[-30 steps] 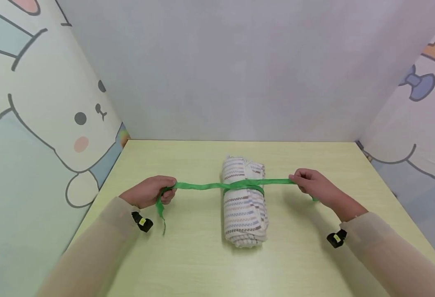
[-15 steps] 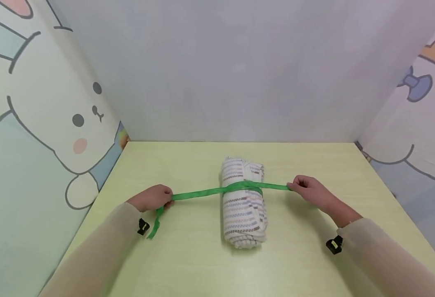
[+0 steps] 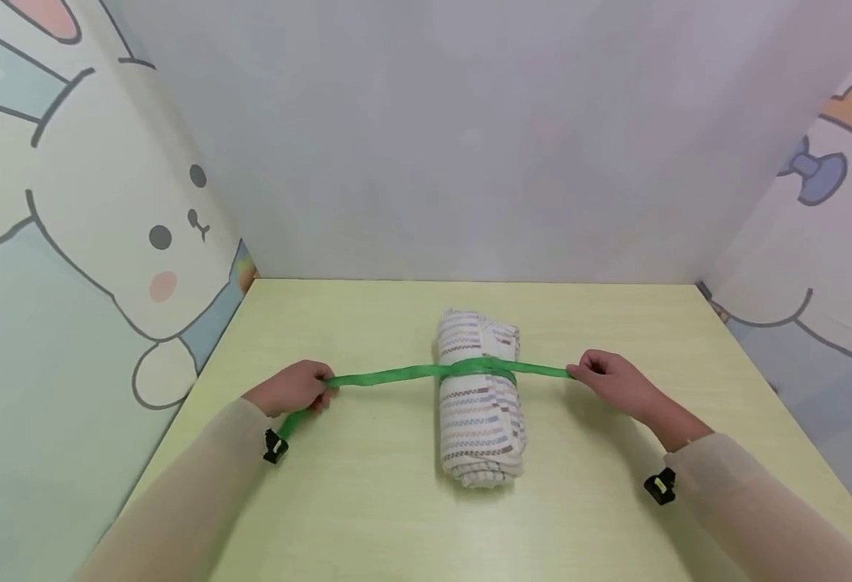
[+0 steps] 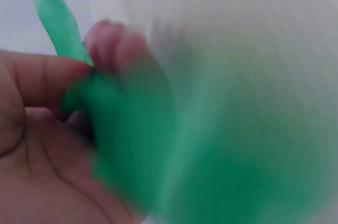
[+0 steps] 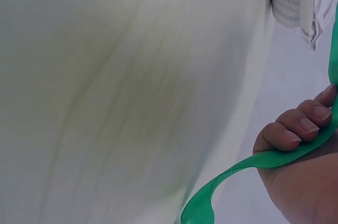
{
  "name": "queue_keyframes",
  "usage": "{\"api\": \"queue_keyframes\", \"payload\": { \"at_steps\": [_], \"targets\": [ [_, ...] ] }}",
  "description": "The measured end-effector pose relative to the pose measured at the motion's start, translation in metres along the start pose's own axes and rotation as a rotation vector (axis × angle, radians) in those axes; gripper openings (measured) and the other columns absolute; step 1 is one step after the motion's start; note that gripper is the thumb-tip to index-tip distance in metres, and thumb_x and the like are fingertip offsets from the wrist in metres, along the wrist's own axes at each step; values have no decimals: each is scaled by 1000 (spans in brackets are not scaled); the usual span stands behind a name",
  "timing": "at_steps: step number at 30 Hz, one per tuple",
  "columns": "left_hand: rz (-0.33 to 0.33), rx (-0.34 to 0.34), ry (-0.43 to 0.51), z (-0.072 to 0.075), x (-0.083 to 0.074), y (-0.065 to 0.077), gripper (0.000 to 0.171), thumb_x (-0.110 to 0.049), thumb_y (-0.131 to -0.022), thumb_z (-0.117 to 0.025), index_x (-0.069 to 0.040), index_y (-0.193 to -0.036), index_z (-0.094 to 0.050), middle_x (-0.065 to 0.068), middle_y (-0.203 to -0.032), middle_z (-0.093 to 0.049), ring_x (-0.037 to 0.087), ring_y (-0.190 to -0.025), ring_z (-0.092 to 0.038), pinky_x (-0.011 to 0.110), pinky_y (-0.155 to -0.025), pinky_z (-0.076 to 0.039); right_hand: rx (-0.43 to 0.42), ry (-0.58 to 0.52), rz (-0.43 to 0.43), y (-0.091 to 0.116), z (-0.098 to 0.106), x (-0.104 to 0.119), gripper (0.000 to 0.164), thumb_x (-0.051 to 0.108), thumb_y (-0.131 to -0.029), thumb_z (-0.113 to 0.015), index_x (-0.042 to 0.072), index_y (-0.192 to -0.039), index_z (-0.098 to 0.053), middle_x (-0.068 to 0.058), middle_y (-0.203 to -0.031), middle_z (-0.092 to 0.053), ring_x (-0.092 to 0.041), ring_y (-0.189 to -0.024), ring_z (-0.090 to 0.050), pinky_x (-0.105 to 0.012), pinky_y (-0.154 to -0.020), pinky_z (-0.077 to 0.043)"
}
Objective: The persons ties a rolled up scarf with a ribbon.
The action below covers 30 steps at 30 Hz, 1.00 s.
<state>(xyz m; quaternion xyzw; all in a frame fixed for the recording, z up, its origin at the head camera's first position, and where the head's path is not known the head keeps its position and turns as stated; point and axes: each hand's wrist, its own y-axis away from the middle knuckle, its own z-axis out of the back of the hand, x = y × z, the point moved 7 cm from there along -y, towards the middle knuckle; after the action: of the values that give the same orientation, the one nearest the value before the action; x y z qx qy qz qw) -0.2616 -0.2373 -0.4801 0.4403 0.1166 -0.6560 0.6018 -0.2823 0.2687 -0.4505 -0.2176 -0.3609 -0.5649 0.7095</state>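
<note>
A rolled cloth with rows of coloured dashes lies lengthwise on the table, a green ribbon wrapped round its middle and crossed on top. My left hand pinches one ribbon end out to the left; its tail hangs below the hand and fills much of the left wrist view, blurred. To the right, my right hand pinches the other end between thumb and fingers. In the right wrist view, that ribbon tail runs under the curled fingers. Both stretches between hands and roll look nearly straight.
The pale yellow table ends at a plain light back wall. Cartoon-printed panels stand at the left and right. A small black camera sits at each wrist, by the beige sleeves.
The left hand has moved slightly lower and nearer, and its ribbon stretch has gone from slack to straighter. The right hand has shifted slightly lower. The cloth roll stays in place.
</note>
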Motion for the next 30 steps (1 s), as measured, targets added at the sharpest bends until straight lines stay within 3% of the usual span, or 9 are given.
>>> {"api": "queue_keyframes", "payload": {
  "at_steps": [2,8,11,14,17,22,30],
  "targets": [
    [14,-9,97,3,3,3,24,-5,-106,-43,2,-104,-66,9,-75,-59,19,-64,-51,32,-64,-44,-1,-1,3,1,0,0,36,35,-105,-62,2,-94,-56,0,-71,-39,-19,-64,-38,-31,-56,-34],
    [4,-38,168,13,5,12,31,-18,-110,-43,6,-109,-64,2,-69,-45,16,-58,-34,33,-62,-37,4,5,12,3,1,0,33,33,-106,-62,3,-94,-56,-1,-72,-39,-19,-65,-38,-31,-56,-34],
    [-7,-6,234,15,6,15,33,-20,-110,-43,8,-105,-61,3,-71,-45,17,-61,-35,32,-62,-37,23,-4,5,4,2,-2,31,31,-106,-61,3,-94,-55,-2,-73,-38,-19,-65,-38,-31,-57,-34],
    [4,22,238,19,10,16,34,-21,-107,-45,6,-100,-63,5,-74,-50,18,-64,-41,31,-61,-38,49,-10,0,5,1,-5,32,32,-106,-61,5,-91,-52,-3,-74,-38,-19,-66,-38,-31,-58,-34],
    [3,79,178,20,15,16,32,-21,-105,-49,4,-97,-68,6,-75,-55,18,-65,-47,32,-61,-41,67,3,2,6,1,-7,34,33,-105,-62,6,-88,-49,-3,-74,-38,-19,-66,-38,-31,-59,-34],
    [-19,157,-30,15,20,16,31,-18,-105,-53,-1,-87,-72,5,-69,-60,16,-60,-51,31,-60,-45,41,71,12,6,2,-7,35,33,-105,-62,7,-86,-49,-1,-71,-39,-19,-64,-39,-31,-58,-35],
    [26,128,-248,16,22,6,30,-16,-99,-59,-8,-72,-70,-1,-59,-55,12,-52,-46,29,-60,-42,21,243,-16,2,-5,-16,36,41,-105,-61,12,-87,-50,-1,-72,-43,-19,-66,-43,-33,-61,-37]
  ]
}}
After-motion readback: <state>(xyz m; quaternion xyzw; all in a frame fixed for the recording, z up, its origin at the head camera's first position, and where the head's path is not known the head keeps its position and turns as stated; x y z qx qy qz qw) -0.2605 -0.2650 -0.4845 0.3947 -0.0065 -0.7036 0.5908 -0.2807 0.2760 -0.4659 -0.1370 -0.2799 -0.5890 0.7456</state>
